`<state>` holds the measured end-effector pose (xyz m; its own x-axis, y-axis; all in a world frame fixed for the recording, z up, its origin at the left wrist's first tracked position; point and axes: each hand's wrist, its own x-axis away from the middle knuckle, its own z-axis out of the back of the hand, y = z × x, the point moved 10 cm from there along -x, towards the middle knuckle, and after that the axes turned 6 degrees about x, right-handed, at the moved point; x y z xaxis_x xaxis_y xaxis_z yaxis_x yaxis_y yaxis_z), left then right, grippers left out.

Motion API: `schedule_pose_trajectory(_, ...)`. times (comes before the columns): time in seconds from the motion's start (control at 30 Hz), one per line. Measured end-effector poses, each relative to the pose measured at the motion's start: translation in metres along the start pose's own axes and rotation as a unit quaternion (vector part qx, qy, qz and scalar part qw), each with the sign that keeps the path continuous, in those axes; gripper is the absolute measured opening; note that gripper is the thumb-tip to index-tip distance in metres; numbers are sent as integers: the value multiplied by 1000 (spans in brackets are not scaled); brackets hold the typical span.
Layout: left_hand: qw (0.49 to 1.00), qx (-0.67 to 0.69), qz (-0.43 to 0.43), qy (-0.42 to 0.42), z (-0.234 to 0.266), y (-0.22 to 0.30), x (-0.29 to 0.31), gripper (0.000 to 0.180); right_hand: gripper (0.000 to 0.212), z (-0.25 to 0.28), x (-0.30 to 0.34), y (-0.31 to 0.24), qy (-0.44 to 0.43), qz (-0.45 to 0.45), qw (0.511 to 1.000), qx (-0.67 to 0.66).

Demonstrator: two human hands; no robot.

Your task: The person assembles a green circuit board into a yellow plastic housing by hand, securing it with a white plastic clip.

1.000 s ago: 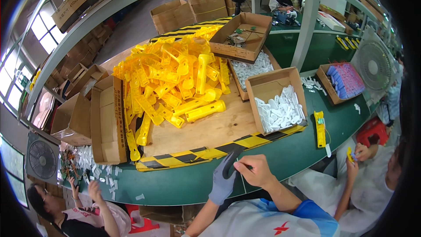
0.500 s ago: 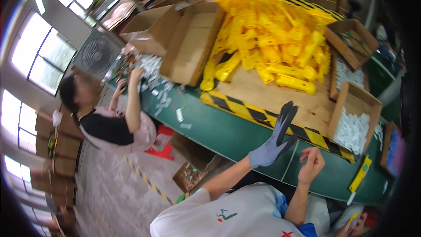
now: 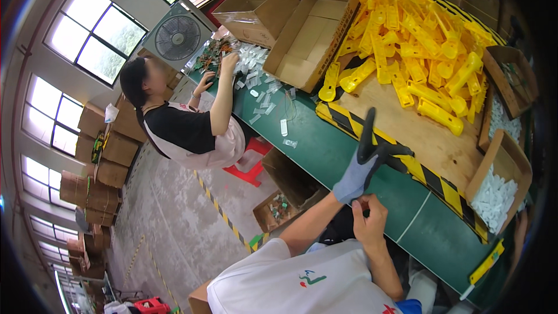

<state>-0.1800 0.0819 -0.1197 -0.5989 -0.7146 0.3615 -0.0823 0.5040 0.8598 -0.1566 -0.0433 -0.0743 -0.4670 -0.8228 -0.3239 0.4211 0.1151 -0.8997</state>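
Observation:
My left hand [image 3: 361, 167] wears a grey work glove with black-coated fingers. It is open, its fingers spread over the table's front edge beside the yellow-and-black striped tape [image 3: 427, 179]. My bare right hand [image 3: 372, 222] is closed at the left wrist, thumb and fingers pinching the cuff of the glove [image 3: 344, 191]. Beyond the hands, a large heap of yellow plastic casings [image 3: 415, 46] covers a wooden board [image 3: 381, 102] framed by the striped tape.
A co-worker [image 3: 180, 116] sits at the left, hands among small parts on the green table [image 3: 314, 154]. An open cardboard box [image 3: 308, 40] stands left of the heap. At the right are a box of white parts [image 3: 494, 197] and a yellow tool [image 3: 487, 263].
My right hand has moved from apart to the glove's cuff and closed on it. The left hand's fingers have spread wider. The view has swung left.

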Motion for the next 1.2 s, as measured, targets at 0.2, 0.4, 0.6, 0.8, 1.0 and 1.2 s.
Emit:
schedule_pose_trajectory(0.2, 752, -373, -514, 178, 109, 203, 11, 29, 11, 24, 1, 9, -13, -39, 999, 9)
schedule_pose_trajectory(0.4, 751, -518, -259, 317, 293, 231, -76, 27, 11, 53, 12, 23, 16, -61, 996, 60)
schedule_pose_trajectory(0.6, 745, -620, -217, 117, 273, 193, -131, 35, 10, 69, 23, 35, 30, -104, 992, 61)
schedule_pose_trajectory(0.8, 736, -591, -303, 127, 211, 195, -105, 20, 10, 83, 11, 20, -11, -70, 992, 105)
schedule_pose_trajectory(1.0, 864, -402, -280, 115, 206, 185, -62, 17, 8, 94, -18, 5, -45, 12, 991, 127)
schedule_pose_trajectory(1.2, 939, -123, -321, 2, 92, 167, -26, 24, 20, 88, -57, -8, 14, -65, 997, -23)
